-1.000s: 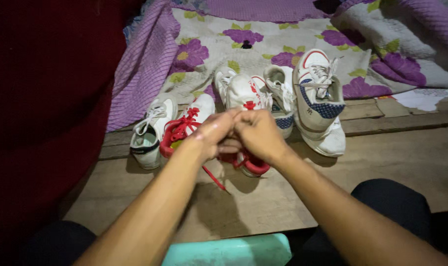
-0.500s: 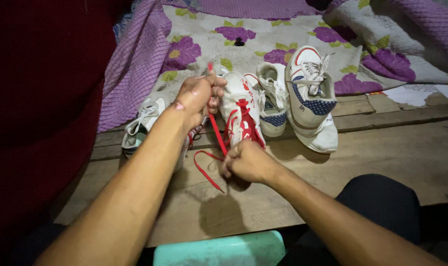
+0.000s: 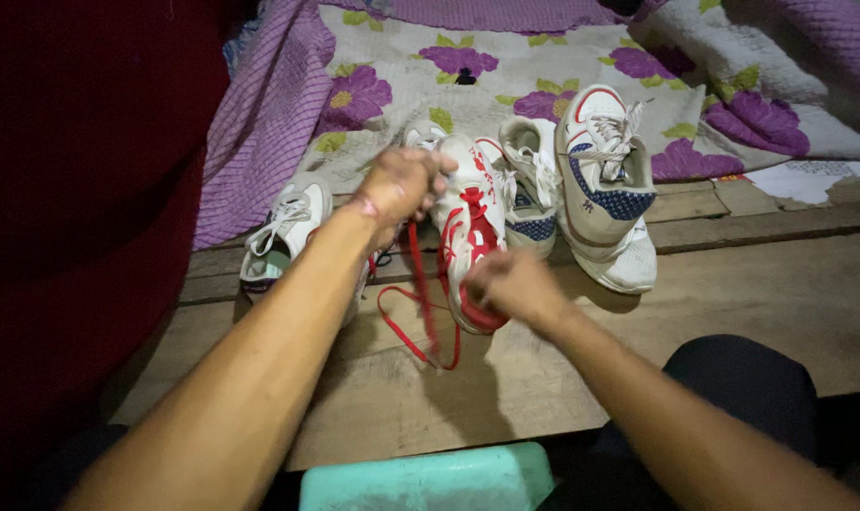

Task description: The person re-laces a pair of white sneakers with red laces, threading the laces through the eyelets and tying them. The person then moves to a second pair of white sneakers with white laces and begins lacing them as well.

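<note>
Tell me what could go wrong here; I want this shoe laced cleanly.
The red lace hangs in a loose loop down to the wooden boards, so it may snag or pick up dirt. The left hand pulls the lace up while the right hand only steadies the red-and-white shoe at its heel end; a hard tug might tip it into the white shoes beside it.

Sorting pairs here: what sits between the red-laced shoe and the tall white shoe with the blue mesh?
In the head view, a smaller white shoe with a blue patch lies between the red-laced shoe and the tall white shoe.
</note>
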